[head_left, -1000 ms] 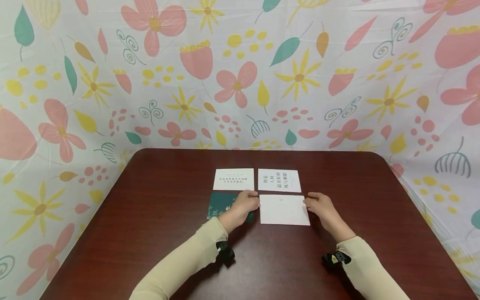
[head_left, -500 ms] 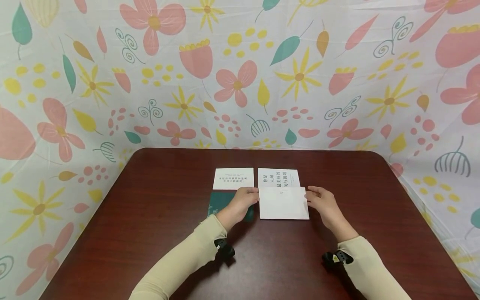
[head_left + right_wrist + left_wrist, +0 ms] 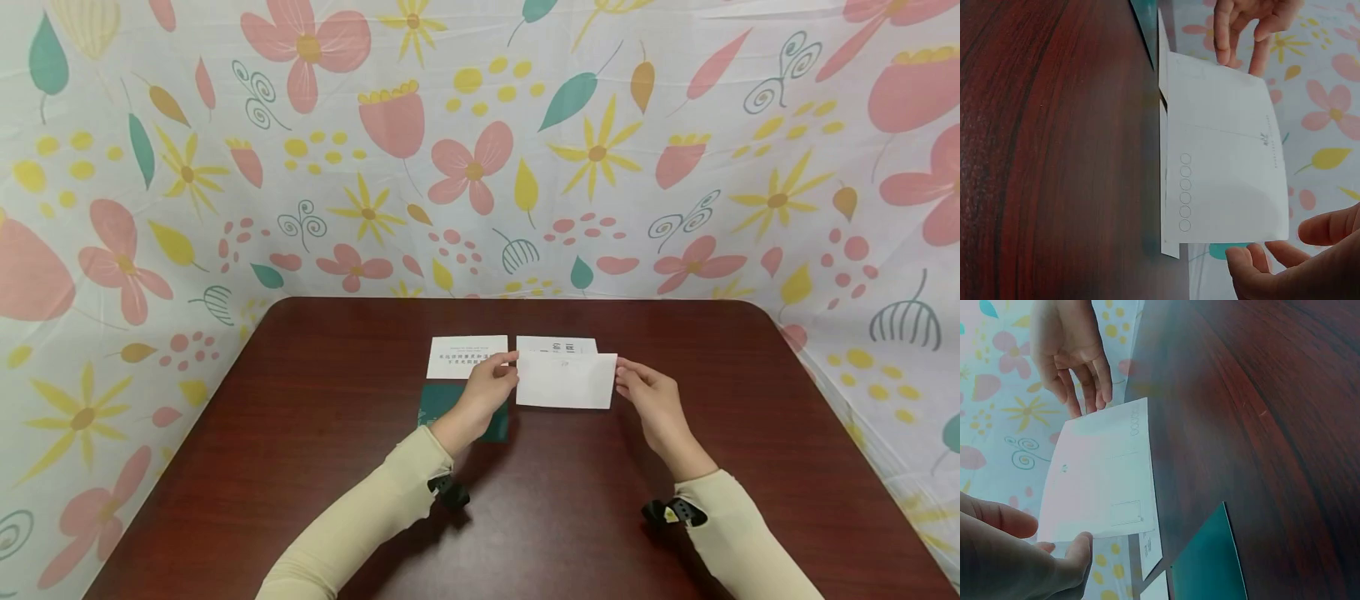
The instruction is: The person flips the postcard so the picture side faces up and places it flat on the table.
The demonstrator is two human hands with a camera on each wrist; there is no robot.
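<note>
A white postcard (image 3: 566,383) is held between my two hands above the table. Its postal-code circles and stamp box show in both wrist views, on the postcard (image 3: 1097,481) and the same postcard (image 3: 1229,156). My left hand (image 3: 486,396) holds its left short edge with thumb and fingers. At the right short edge, my right hand (image 3: 656,408) holds it by the fingertips. Behind it lies a white card with large black characters (image 3: 532,342), mostly covered in the head view. A dark green card (image 3: 442,406) lies partly hidden under my left forearm and hand.
Another white printed card (image 3: 457,354) lies at the back left, beside the partly covered one. All rest on a dark red-brown wooden table (image 3: 315,375). A floral cloth (image 3: 480,233) hangs behind the table's far edge.
Both hands have raised the postcard off the table and moved it away from me, tipping it up. It now overlaps the white card behind it, which was fully visible one second ago.
</note>
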